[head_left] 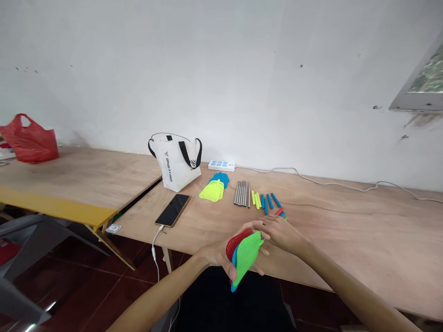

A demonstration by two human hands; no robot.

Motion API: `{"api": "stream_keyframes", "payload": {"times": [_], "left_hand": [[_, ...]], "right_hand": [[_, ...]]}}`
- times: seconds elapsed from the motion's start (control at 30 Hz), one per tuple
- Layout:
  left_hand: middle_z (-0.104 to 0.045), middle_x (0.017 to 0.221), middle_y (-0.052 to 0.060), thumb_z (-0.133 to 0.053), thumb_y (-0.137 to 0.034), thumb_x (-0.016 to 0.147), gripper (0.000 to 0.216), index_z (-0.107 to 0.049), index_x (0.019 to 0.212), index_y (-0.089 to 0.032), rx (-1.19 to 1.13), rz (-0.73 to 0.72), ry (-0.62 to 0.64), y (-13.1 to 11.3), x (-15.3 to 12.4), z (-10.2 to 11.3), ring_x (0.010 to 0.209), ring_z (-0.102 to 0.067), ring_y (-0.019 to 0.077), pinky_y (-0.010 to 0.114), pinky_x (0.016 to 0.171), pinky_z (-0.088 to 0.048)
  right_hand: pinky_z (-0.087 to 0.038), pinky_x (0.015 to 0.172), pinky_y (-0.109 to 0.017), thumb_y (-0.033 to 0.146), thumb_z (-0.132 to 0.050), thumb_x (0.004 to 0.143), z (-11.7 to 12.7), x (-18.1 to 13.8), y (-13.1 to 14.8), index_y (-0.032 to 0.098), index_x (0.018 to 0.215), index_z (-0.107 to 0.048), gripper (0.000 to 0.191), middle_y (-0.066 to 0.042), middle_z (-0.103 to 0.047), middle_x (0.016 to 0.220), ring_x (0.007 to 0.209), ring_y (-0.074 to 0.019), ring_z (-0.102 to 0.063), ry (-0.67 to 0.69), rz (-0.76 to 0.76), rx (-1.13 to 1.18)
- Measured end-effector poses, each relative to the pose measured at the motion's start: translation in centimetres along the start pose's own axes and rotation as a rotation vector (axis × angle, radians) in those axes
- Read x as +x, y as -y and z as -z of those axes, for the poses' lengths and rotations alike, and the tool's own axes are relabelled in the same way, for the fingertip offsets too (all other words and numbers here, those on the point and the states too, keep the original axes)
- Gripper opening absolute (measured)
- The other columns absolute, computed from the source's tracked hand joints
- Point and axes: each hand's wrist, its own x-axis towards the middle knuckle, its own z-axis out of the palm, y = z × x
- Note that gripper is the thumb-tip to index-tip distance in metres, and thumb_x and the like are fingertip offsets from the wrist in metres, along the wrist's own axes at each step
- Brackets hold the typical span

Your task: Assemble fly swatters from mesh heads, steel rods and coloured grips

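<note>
My left hand [221,253] is closed around a fanned stack of mesh fly swatter heads, held over the table's front edge. A green head [247,256] lies on top, a blue head [234,258] shows beneath it, and a red head [238,243] sticks out behind. My right hand [278,233] meets the stack at the green head's narrow tip, its fingers bent and partly hidden. Just beyond it lie red, blue and green handle tubes [278,211], partly covered by the hand. Blue tubes [269,201] and yellow tubes [256,199] are farther back.
Metal rods [242,193] lie in a row beside yellow swatter heads [212,191] and blue ones [220,177]. A phone [172,210] on a cable, a white tote bag [176,161] and a power strip [221,165] are on the table. A red plastic bag [32,140] sits on the left table.
</note>
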Motion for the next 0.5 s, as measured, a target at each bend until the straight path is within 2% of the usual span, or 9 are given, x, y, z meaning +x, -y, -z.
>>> {"api": "stream_keyframes", "payload": {"times": [0.1, 0.23, 0.3, 0.37, 0.4, 0.43, 0.5], "left_hand": [[-0.023, 0.160, 0.014, -0.103, -0.037, 0.037, 0.143, -0.023, 0.155, -0.043, 0.083, 0.036, 0.009, -0.1, 0.2, -0.9, 0.130, -0.050, 0.0376, 0.055, 0.090, -0.058], [-0.035, 0.150, 0.014, -0.100, -0.036, 0.049, 0.113, -0.037, 0.142, -0.034, 0.102, -0.016, -0.054, -0.1, 0.0, -2.2, 0.114, -0.060, 0.0288, 0.046, 0.081, -0.061], [-0.037, 0.146, 0.013, -0.098, -0.035, 0.056, 0.099, -0.040, 0.136, -0.032, 0.123, -0.055, -0.057, -0.1, 0.0, -3.0, 0.112, -0.060, 0.0263, 0.044, 0.081, -0.061], [-0.038, 0.143, 0.012, -0.097, -0.036, 0.058, 0.096, -0.040, 0.134, -0.033, 0.196, -0.107, -0.044, -0.2, 0.0, -3.8, 0.112, -0.059, 0.0254, 0.043, 0.083, -0.060], [-0.038, 0.142, 0.012, -0.097, -0.036, 0.058, 0.096, -0.039, 0.134, -0.033, 0.258, -0.144, -0.038, -0.4, 0.0, -4.2, 0.114, -0.057, 0.0254, 0.042, 0.085, -0.059], [-0.038, 0.141, 0.011, -0.097, -0.038, 0.058, 0.096, -0.039, 0.135, -0.033, 0.338, -0.188, -0.032, -0.6, 0.0, -4.7, 0.117, -0.055, 0.0258, 0.042, 0.087, -0.058], [-0.039, 0.137, 0.010, -0.096, -0.041, 0.058, 0.095, -0.041, 0.135, -0.033, 0.537, -0.279, -0.016, -1.2, 0.0, -5.4, 0.122, -0.051, 0.0275, 0.042, 0.094, -0.055]], "right_hand": [[-0.047, 0.082, -0.033, 0.012, -0.053, 0.094, -0.1, -0.4, 0.5, 0.024, 0.118, -0.067, 0.030, -0.005, -0.073, 0.096, 0.091, -0.0202, -0.067, -0.013, 0.003, 0.023], [-0.048, 0.083, -0.036, 0.013, -0.055, 0.094, -0.1, -0.9, 1.2, 0.022, 0.098, -0.068, 0.017, -0.004, -0.070, 0.086, 0.086, -0.0206, -0.065, -0.087, -0.056, -0.016], [-0.046, 0.095, -0.043, 0.015, -0.054, 0.096, 0.2, -1.3, 1.4, 0.022, 0.092, -0.068, 0.016, -0.005, -0.070, 0.090, 0.091, -0.0220, -0.065, -0.194, -0.110, -0.059], [-0.035, 0.112, -0.055, 0.019, -0.053, 0.097, 0.7, -1.8, 1.6, 0.024, 0.103, -0.069, 0.018, -0.008, -0.069, 0.112, 0.111, -0.0254, -0.063, -0.366, -0.221, -0.056], [-0.028, 0.117, -0.059, 0.021, -0.052, 0.098, 0.9, -2.2, 1.6, 0.025, 0.114, -0.067, 0.023, -0.010, -0.064, 0.129, 0.124, -0.0276, -0.057, -0.470, -0.309, -0.026], [-0.023, 0.119, -0.062, 0.025, -0.053, 0.097, 1.1, -2.5, 1.7, 0.027, 0.127, -0.062, 0.031, -0.011, -0.053, 0.144, 0.135, -0.0297, -0.048, -0.577, -0.410, 0.030], [-0.023, 0.120, -0.063, 0.034, -0.059, 0.094, 1.4, -3.1, 2.0, 0.029, 0.146, -0.045, 0.055, -0.011, -0.031, 0.161, 0.148, -0.0319, -0.031, -0.779, -0.607, 0.254]]}}
